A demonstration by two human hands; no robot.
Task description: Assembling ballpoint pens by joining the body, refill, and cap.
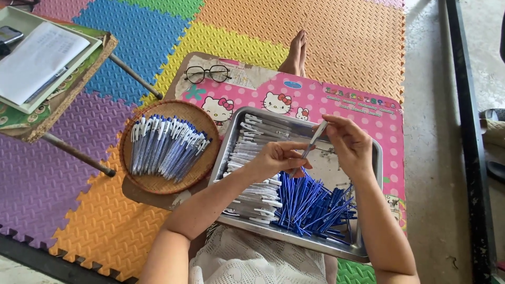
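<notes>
My left hand (pixel 276 158) and my right hand (pixel 348 143) meet over a metal tray (pixel 371 158) and hold one pen (pixel 314 141) between them; the left grips its lower end, the right its white upper part. Inside the tray, white pen barrels (pixel 247 152) lie stacked along the left side and a heap of blue pen parts (pixel 310 202) fills the near middle. To the left, a round woven basket (pixel 158 185) holds several assembled blue-and-white pens (pixel 167 144).
The tray rests on a pink cartoon-printed low table (pixel 368 108) with black glasses (pixel 208 73) at its far edge. A small wooden table (pixel 79 73) with papers stands far left. Coloured foam mats cover the floor; bare concrete lies right.
</notes>
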